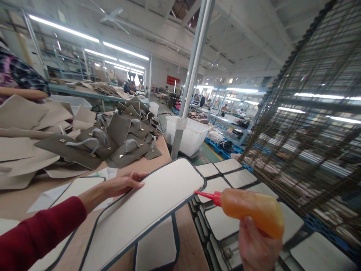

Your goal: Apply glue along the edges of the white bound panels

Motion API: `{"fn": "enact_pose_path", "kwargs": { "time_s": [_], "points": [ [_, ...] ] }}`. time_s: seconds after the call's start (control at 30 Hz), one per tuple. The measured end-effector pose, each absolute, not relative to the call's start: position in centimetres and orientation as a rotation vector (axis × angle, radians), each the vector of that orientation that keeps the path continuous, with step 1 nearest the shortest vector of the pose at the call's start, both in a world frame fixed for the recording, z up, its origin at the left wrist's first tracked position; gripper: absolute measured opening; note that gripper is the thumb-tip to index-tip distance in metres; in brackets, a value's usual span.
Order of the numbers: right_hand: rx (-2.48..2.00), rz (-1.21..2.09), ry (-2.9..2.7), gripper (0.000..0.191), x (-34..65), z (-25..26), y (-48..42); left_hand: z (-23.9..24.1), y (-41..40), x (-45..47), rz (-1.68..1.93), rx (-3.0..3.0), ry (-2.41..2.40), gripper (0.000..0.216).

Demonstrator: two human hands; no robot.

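My left hand [122, 183], in a dark red sleeve, grips the near edge of a white panel with a dark border [149, 205] and holds it raised over the table's right side. My right hand [255, 246] is wrapped round an orange squeeze bottle [251, 210] of amber liquid. Its red nozzle points left, close to the panel's right corner. More white panels [158, 244] lie under the raised one.
Grey-brown bag pieces with metal clasps [113, 139] are heaped on the brown table [194, 256]. Beige sheets [22, 150] lie at left beside another person's arm [19, 92]. White panels [228, 165] lie on racks at right, a wire rack [310, 131] beyond. A pole [191, 79] and a white bin [188, 133] stand ahead.
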State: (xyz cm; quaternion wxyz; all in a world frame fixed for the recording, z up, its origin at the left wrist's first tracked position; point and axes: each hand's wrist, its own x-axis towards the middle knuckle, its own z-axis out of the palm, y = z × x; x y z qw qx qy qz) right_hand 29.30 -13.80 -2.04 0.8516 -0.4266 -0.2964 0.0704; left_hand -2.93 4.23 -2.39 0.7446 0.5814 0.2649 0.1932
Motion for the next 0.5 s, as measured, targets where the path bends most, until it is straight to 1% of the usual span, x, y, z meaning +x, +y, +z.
{"fn": "enact_pose_path", "kwargs": {
  "time_s": [0.13, 0.37, 0.5],
  "points": [
    [-0.929, 0.114, -0.654, 0.049, 29.3, -2.5, -13.5, -2.9, 4.4, -3.1, 0.458, 1.254, 0.570, 0.057],
    [-0.930, 0.193, -0.616, 0.052, 28.4, -2.6, -13.4, -3.4, 4.5, -3.3, 0.504, 1.216, 0.647, 0.053],
    [-0.923, 0.212, -0.605, 0.048, 27.7, -2.3, -13.4, -3.2, 4.5, -3.1, 0.498, 1.206, 0.657, 0.048]
  ]
}}
